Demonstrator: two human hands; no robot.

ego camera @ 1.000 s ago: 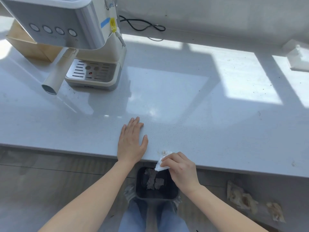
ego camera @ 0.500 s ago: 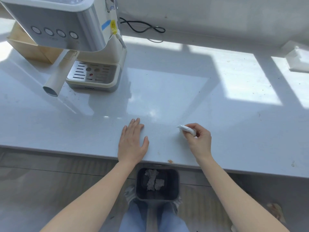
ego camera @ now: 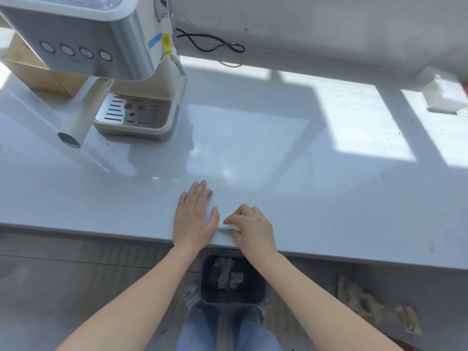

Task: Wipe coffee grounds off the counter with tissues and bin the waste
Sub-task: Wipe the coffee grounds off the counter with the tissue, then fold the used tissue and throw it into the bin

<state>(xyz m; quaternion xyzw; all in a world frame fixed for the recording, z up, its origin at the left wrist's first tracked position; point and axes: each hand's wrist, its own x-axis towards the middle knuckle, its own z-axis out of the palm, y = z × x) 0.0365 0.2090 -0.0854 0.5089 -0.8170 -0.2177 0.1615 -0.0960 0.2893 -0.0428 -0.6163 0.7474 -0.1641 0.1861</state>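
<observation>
**Tissue pressed at the counter's edge, bin waiting below**

From the head view, the person's left hand (ego camera: 194, 219) lay flat and open on the counter (ego camera: 329, 198), fingers spread toward the wall, gripping nothing; it looked like a brace to steady the body while the other hand worked. Just to its right, almost touching the thumb, the right hand (ego camera: 253, 229) was closed over one folded white tissue (ego camera: 230, 227), pinning it to the surface close to the near edge. Holding it there, right above the opening, seemed meant to let any grounds be swept straight over the lip.

Directly below both hands stood one dark bin (ego camera: 233, 297), set between the person's feet, with what looked like two or three crumpled used tissues (ego camera: 228, 273) already inside. Off to the right of the right hand, on the floor, lay two more stained tissues (ego camera: 359, 300) that had missed the bin.

Far ahead of the left hand stood one coffee machine (ego camera: 101, 59), its four round buttons in a row. I could not make out any grounds near the hands, only faint specks farther right.
</observation>
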